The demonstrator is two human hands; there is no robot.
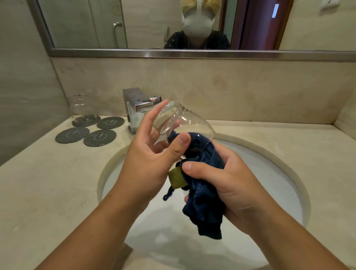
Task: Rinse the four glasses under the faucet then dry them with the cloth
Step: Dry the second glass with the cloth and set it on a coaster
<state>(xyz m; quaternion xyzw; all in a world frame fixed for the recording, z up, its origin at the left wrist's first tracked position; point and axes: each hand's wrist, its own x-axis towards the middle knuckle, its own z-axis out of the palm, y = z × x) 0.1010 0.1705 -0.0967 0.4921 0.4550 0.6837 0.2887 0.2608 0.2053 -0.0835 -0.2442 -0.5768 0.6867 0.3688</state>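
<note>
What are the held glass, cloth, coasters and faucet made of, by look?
Glass: clear glass, likely; see-through with sharp highlights, though clear plastic can't be excluded. Cloth: dark blue soft textile, fuzzy, crumpled, with an olive tag. Coasters: matte dark grey, maybe slate or rubber; unclear. Faucet: polished chromed metal, mirror reflections.

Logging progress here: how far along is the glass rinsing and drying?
One glass stands on a coaster, apparently done. The left hand holds a second glass while the right hand works the blue cloth into it. Three coasters lie bare; two glasses are out of view.
</note>
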